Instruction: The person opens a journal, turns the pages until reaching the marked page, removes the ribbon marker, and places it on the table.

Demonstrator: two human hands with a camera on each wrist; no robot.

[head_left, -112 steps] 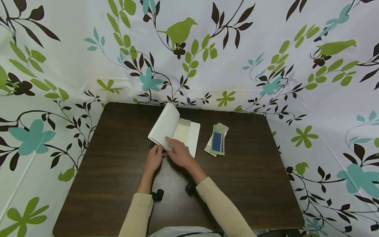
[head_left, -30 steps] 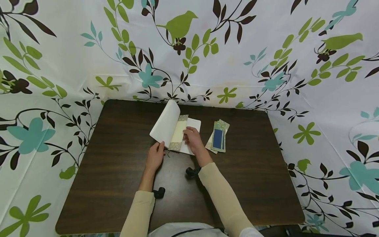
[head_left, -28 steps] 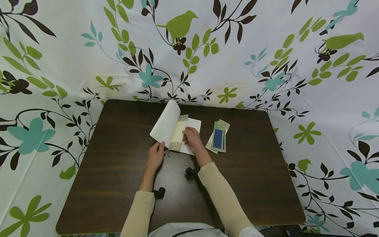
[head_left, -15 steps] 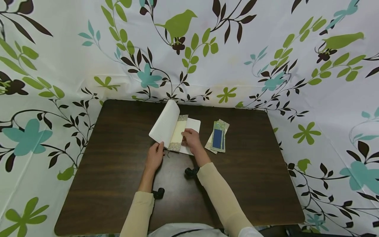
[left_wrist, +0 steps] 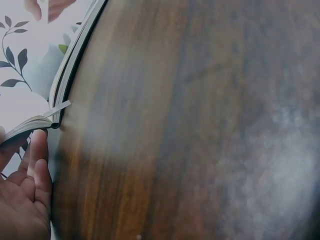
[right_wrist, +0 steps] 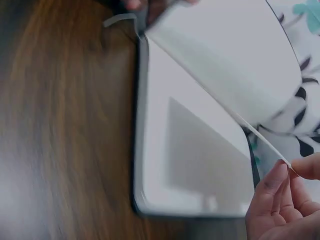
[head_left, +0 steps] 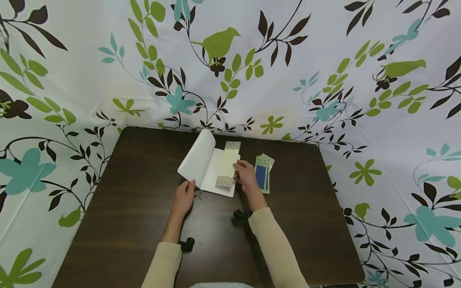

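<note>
An open notebook (head_left: 197,161) with blank white pages lies on the table, its left half lifted at a slant. My left hand (head_left: 183,197) holds the lower corner of that half. In the left wrist view, fingers of this hand (left_wrist: 27,192) lie under the notebook (left_wrist: 75,65) near its spine. My right hand (head_left: 246,176) pinches the right edge of a long cream card (head_left: 227,163) with speckled ends, over the right page. In the right wrist view the card (right_wrist: 270,143) shows edge-on between thumb and fingers, above its shadow on the page.
A small pile of cards (head_left: 261,177), green with a blue panel on top, lies right of the notebook, close by my right hand. The notebook's ribbon (head_left: 200,195) pokes out at the spine. Behind the dark wooden table (head_left: 306,224) hangs a leaf-patterned cloth (head_left: 273,80).
My right hand, earlier turning pages, has drawn the cream card from beside the spine to the right and raised it, baring the page. My left hand keeps holding the notebook.
</note>
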